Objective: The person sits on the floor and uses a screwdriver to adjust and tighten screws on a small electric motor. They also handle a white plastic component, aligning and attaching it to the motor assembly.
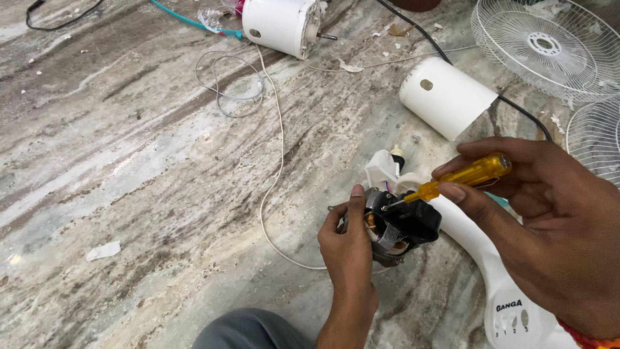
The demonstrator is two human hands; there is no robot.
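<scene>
Yellow-handled screwdriver (466, 176), black motor (397, 226) (copper glints), white cover (445, 97), streaked grey-brown marble floor (129, 161)

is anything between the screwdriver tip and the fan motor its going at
Nothing visible does. The right hand holds the yellow screwdriver with its tip already on top of the fan motor, which the left hand grips from the side.

The left hand (349, 249) grips a small black-cased metal fan motor (395, 223). The right hand (542, 213) presses a yellow-handled screwdriver (460, 179) onto it, over the marble floor (129, 161).

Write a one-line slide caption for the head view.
Right hand sets a yellow-handled screwdriver on a fan motor gripped by the left hand, above a marble floor.
</scene>
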